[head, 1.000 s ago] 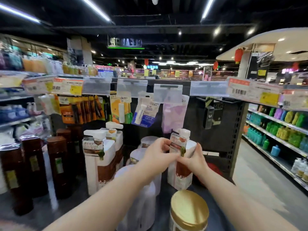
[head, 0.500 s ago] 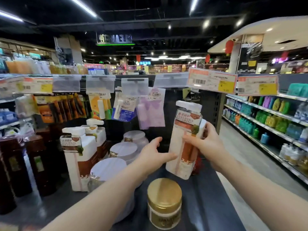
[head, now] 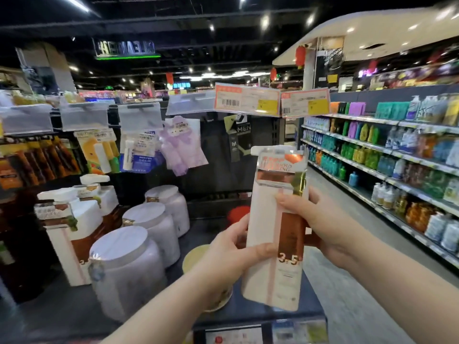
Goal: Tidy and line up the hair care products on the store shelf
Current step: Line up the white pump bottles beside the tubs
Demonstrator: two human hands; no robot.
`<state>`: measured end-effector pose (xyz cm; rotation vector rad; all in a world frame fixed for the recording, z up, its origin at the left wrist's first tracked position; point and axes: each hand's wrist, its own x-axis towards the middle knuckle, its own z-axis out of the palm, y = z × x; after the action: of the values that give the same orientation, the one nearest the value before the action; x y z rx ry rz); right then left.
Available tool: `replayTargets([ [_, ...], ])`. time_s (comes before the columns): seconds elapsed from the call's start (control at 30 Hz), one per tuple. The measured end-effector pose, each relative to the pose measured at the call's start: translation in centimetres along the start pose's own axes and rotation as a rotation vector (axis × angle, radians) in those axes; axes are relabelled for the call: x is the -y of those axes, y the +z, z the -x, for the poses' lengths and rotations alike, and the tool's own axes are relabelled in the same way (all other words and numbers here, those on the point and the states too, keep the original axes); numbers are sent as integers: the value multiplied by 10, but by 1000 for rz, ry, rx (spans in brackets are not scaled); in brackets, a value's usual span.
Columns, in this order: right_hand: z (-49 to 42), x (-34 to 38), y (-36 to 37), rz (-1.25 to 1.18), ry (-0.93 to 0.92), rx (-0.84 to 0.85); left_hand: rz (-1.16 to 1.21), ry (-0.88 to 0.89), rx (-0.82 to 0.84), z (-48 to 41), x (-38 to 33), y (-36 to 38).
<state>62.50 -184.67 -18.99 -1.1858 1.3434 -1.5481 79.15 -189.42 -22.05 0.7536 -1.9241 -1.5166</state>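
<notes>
You're gripping the pump bottle (head: 265,219) in your left hand (head: 231,254) and right hand (head: 325,227), likely checking its label. Matching bottles (head: 64,249) are standing at nine o'clock.

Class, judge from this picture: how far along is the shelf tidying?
Done: three white-lidded jars stand in a row. In hand: left hand and right hand grip a pump bottle above the shelf. Left: probably setting it beside the matching bottles.

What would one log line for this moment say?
white pump bottle: held above shelf | left hand: grips its lower part | right hand: grips its middle
</notes>
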Motion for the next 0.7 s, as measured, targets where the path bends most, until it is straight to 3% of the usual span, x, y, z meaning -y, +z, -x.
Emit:
replayTargets([
  [0.3, 38, 16, 75, 34, 31, 141, 47, -15, -37, 75, -3, -53],
  [0.7, 56, 23, 275, 40, 46, 283, 117, 18, -201, 203, 15, -208],
])
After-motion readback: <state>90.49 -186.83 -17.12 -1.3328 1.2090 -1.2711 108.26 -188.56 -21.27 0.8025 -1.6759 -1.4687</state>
